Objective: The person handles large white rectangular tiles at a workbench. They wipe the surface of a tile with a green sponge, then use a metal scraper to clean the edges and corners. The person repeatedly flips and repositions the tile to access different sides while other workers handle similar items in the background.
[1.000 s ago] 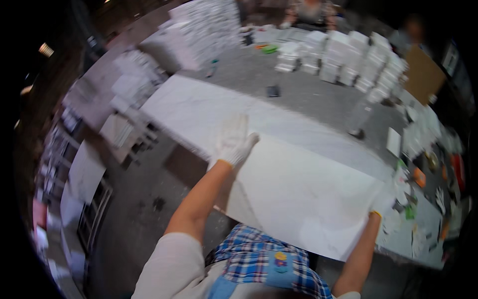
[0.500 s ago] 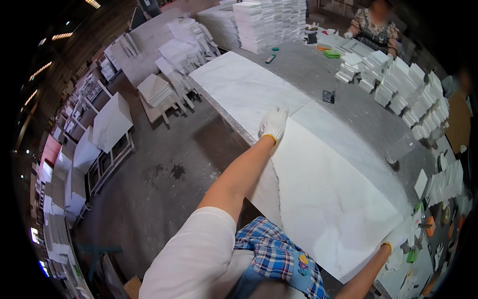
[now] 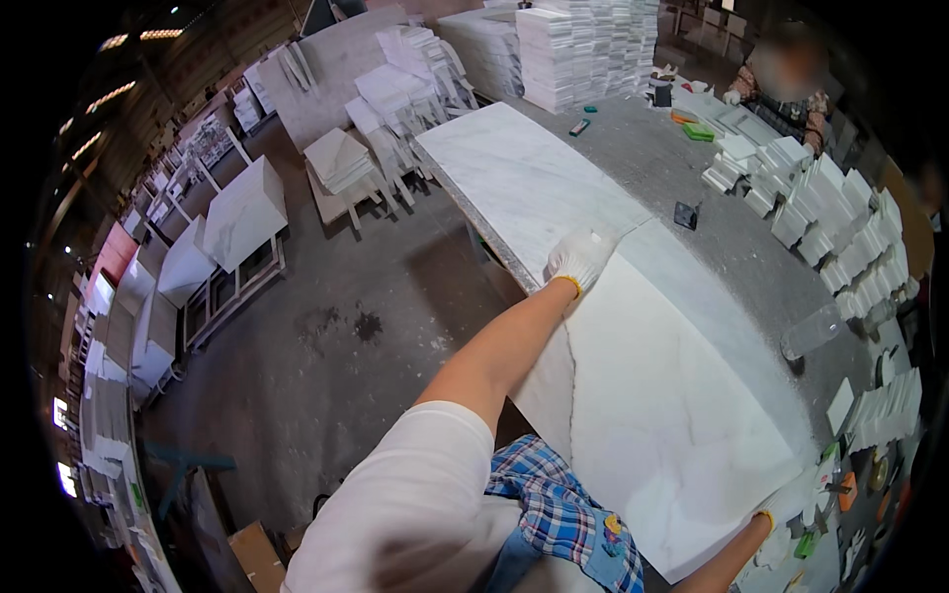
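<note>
A large white marble slab (image 3: 682, 395) with faint grey veins lies in front of me, partly over other pale slabs on the worktable. One of these, a grey-white marble slab (image 3: 524, 178), stretches toward the far left. My left hand (image 3: 581, 259), in a white knit glove with a yellow cuff, is closed on the upper slab's far end near its left corner. My right hand (image 3: 788, 497), gloved alike, grips the slab's near right end; its fingers are partly hidden. A dark, ragged vein runs along the slab's left side, close to my checked apron.
Several stacks of cut white stone (image 3: 830, 217) line the table's right side, near a seated co-worker (image 3: 781, 89). A clear plastic bottle (image 3: 811, 331) and a small black object (image 3: 685, 214) rest on the grey tabletop. Slabs on a metal rack (image 3: 242, 222) stand at left.
My view has turned slightly left, so the scene sits further right in the picture. Both hands keep their hold on the slab, which shows little movement against the slab beneath.
</note>
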The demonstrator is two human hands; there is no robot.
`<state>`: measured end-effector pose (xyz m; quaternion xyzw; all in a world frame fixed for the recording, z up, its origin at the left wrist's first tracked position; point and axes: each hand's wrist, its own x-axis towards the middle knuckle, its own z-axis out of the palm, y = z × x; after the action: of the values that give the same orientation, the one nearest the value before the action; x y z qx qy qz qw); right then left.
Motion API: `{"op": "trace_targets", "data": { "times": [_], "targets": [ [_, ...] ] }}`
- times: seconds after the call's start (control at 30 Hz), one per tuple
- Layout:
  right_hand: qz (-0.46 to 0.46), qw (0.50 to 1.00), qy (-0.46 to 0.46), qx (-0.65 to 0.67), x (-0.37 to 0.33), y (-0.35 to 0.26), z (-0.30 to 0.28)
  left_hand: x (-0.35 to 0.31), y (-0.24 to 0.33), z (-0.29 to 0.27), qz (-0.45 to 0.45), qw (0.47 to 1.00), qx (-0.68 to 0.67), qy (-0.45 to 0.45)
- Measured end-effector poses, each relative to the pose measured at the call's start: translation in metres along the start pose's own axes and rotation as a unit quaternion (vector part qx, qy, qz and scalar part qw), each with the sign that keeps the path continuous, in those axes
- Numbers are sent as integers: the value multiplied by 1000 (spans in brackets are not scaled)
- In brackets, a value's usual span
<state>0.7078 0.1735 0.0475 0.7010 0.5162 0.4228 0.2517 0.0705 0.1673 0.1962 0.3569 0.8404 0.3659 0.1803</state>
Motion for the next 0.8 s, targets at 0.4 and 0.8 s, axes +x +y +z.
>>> {"op": "trace_targets", "data": {
  "times": [0.4,0.8],
  "targets": [
    [13,991,-82,-104,-4,21,-117,53,-55,39,-2,1000,29,1],
    [8,992,-94,83,5,9,-78,7,-29,53,181,929,254,197]
  ]
}}
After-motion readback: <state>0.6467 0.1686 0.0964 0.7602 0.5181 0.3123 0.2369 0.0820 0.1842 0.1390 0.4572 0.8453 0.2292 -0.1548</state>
